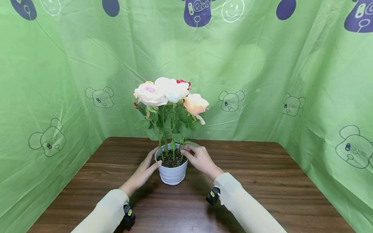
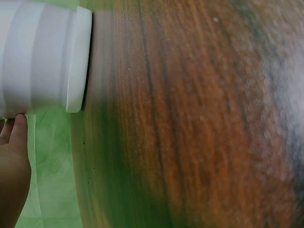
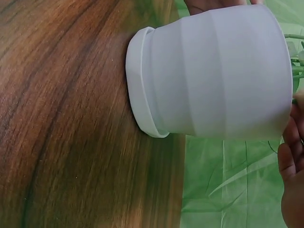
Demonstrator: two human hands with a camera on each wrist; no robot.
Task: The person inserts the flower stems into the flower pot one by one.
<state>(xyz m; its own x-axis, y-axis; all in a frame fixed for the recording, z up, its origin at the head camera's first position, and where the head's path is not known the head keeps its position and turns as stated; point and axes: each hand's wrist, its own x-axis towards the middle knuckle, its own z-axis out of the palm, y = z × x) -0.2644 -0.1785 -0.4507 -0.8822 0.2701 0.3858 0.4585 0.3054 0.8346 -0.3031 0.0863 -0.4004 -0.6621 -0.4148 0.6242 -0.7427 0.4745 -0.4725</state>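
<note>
A white flower pot [image 1: 172, 174] stands on its saucer [image 1: 172, 183] at the middle of the table, filled with dark soil [image 1: 172, 161]. My left hand [image 1: 143, 170] holds the pot from its left side, thumb at the rim and fingers around the wall. In the left wrist view, fingertips [image 2: 19, 124] touch the ribbed pot wall [image 2: 33, 57]. At the right rim, my right hand [image 1: 199, 158] pinches the lower part of a green rose stem [image 1: 182, 157], low over the soil. Above the leaves are white, pale pink, peach [image 1: 196, 104] and red roses [image 1: 183, 82].
The pot rests on a dark brown wood-grain table [image 1: 256, 181]. Green cloth [image 1: 239, 64] printed with bear heads hangs behind and along both sides. Each sleeve cuff carries a small black wrist device, one on the left [image 1: 128, 216] and one on the right [image 1: 213, 196].
</note>
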